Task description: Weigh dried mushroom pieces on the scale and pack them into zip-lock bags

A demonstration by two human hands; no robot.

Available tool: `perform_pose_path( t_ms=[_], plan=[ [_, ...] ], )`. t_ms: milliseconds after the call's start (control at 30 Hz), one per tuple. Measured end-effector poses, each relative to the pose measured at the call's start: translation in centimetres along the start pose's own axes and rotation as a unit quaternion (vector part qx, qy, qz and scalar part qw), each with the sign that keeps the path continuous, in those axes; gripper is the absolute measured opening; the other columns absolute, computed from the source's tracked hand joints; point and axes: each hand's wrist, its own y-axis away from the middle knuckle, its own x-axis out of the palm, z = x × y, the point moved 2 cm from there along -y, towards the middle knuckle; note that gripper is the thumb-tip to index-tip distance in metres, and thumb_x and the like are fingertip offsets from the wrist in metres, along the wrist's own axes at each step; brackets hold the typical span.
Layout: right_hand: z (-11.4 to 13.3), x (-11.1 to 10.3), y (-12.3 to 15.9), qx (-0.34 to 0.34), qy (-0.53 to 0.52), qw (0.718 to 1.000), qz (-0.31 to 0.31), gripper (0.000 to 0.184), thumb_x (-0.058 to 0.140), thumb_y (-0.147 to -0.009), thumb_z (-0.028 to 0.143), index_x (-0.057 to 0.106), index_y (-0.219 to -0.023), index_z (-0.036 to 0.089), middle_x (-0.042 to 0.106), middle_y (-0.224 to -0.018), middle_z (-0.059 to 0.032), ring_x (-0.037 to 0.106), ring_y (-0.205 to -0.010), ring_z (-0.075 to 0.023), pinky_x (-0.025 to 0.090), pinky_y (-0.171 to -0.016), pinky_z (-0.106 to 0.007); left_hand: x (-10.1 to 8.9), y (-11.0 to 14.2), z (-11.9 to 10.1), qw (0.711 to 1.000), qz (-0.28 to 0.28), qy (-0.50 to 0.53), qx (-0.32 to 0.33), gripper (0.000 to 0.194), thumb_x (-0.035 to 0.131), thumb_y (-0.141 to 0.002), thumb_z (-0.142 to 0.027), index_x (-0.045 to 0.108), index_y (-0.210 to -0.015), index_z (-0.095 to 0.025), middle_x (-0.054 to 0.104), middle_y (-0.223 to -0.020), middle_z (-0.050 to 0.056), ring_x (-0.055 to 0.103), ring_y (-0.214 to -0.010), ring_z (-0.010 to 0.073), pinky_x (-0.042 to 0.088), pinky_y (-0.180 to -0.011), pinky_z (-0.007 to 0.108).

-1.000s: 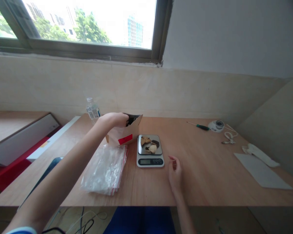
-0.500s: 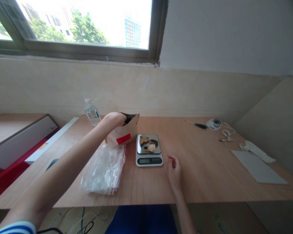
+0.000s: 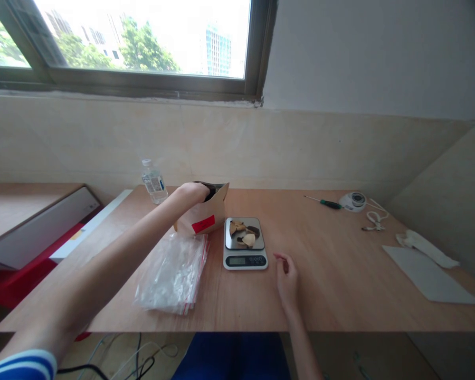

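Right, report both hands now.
Left hand: fingers inside the paper bag; grip hidden.
Right hand: loosely curled, empty, beside the kitchen scale.

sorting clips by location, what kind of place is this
Probably a simple workroom: a digital scale, clear zip-lock bags and a screwdriver lie on a wood-topped table.

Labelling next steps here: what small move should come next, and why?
Probably lift the left hand up out of the paper bag, clear of its rim. Its fingers are hidden inside, so their grip can't be seen; the scale stands just right of the bag, with a few brown and pale pieces on its plate.
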Motion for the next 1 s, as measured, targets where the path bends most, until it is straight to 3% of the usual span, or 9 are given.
perform_pose_path(
  t_ms=[67, 133, 333, 433, 600, 700, 767, 900, 1000],
  plan=[
    [0.1, 0.0, 0.0, 0.004, 0.001, 1.000, 0.002, 0.025, 0.046, -0.082, 0.034, 0.063, -0.087, 0.017, 0.065, -0.091, -0.0089, 0.060, -0.086, -0.0231, 0.047, -0.076, -0.035, -0.5, 0.9, -0.5, 0.996, 0.055, -0.066, -0.002, 0.021, 0.066, -0.059, -0.002, 0.056, -0.047, -0.016, 0.065, -0.061, 0.006, 0.063, -0.077, 0.0242, 0.047, -0.073, 0.034],
    [0.1, 0.0, 0.0, 0.007, 0.002, 1.000, 0.003, 0.025, 0.045, -0.082, 0.034, 0.063, -0.087, 0.017, 0.065, -0.092, -0.0087, 0.060, -0.086, -0.0231, 0.047, -0.076, -0.035, -1.3, 1.8, -1.1, 0.989, 0.085, -0.120, 0.007, 0.020, 0.063, -0.061, -0.005, 0.055, -0.047, -0.016, 0.065, -0.060, 0.006, 0.063, -0.079, 0.0231, 0.046, -0.075, 0.033],
    [0.1, 0.0, 0.0, 0.010, -0.001, 1.000, 0.000, 0.024, 0.046, -0.082, 0.034, 0.063, -0.088, 0.017, 0.066, -0.092, -0.0087, 0.060, -0.086, -0.0231, 0.047, -0.076, -0.035, -3.6, 2.9, -2.1, 0.971, 0.108, -0.210, 0.026, 0.011, 0.062, -0.065, -0.017, 0.059, -0.054, -0.018, 0.065, -0.064, 0.006, 0.064, -0.076, 0.0231, 0.045, -0.072, 0.030],
    [0.2, 0.0, 0.1, 0.010, 0.002, 1.000, 0.002, 0.025, 0.046, -0.082, 0.035, 0.063, -0.088, 0.017, 0.066, -0.092, -0.0088, 0.060, -0.087, -0.0234, 0.047, -0.077, -0.035, -4.9, 3.4, -2.5, 0.970, 0.074, -0.229, 0.038, 0.007, 0.060, -0.068, -0.021, 0.063, -0.062, -0.017, 0.065, -0.067, 0.006, 0.065, -0.079, 0.0240, 0.044, -0.073, 0.030],
    [0.4, -0.1, 0.1, 0.009, 0.004, 1.000, -0.001, 0.024, 0.046, -0.081, 0.035, 0.063, -0.086, 0.017, 0.067, -0.092, -0.0094, 0.061, -0.086, -0.0236, 0.047, -0.076, -0.036, -6.1, 6.7, -4.5, 0.986, -0.075, -0.111, 0.102, 0.022, 0.050, -0.081, -0.033, 0.065, -0.088, -0.018, 0.065, -0.084, 0.005, 0.061, -0.088, 0.0219, 0.042, -0.078, 0.031],
    [0.5, -0.1, 0.1, 0.006, 0.001, 1.000, -0.009, 0.024, 0.046, -0.080, 0.034, 0.063, -0.084, 0.018, 0.067, -0.089, -0.0091, 0.061, -0.083, -0.0233, 0.048, -0.074, -0.036, -2.9, 8.8, -4.4, 0.989, -0.016, 0.040, 0.139, 0.020, 0.049, -0.082, -0.033, 0.063, -0.089, -0.019, 0.066, -0.081, 0.002, 0.060, -0.076, 0.0158, 0.043, -0.070, 0.025],
    [0.4, -0.1, 0.0, 0.001, -0.001, 1.000, -0.011, 0.023, 0.047, -0.079, 0.033, 0.063, -0.083, 0.018, 0.067, -0.087, -0.0091, 0.061, -0.082, -0.0231, 0.048, -0.073, -0.036, 0.9, 9.6, -3.1, 0.988, 0.018, 0.111, 0.105, 0.022, 0.049, -0.081, -0.035, 0.061, -0.087, -0.018, 0.065, -0.077, 0.002, 0.059, -0.071, 0.0157, 0.044, -0.065, 0.025],
    [0.2, 0.0, 0.0, -0.006, -0.005, 1.000, -0.009, 0.023, 0.046, -0.079, 0.034, 0.062, -0.082, 0.018, 0.068, -0.085, -0.0089, 0.062, -0.081, -0.0228, 0.049, -0.073, -0.036, 8.8, 10.2, 0.4, 0.982, -0.014, 0.188, -0.020, 0.016, 0.053, -0.077, -0.031, 0.060, -0.087, -0.020, 0.067, -0.081, 0.005, 0.062, -0.076, 0.0207, 0.045, -0.065, 0.028],
    [0.2, 0.1, -0.1, -0.009, -0.005, 1.000, -0.005, 0.023, 0.046, -0.079, 0.034, 0.063, -0.082, 0.018, 0.067, -0.085, -0.0088, 0.062, -0.081, -0.0226, 0.049, -0.073, -0.035, 12.4, 10.3, 1.5, 0.966, -0.004, 0.255, -0.052, 0.014, 0.054, -0.076, -0.027, 0.059, -0.087, -0.020, 0.068, -0.079, 0.005, 0.064, -0.077, 0.0214, 0.047, -0.067, 0.029]
  ],
)
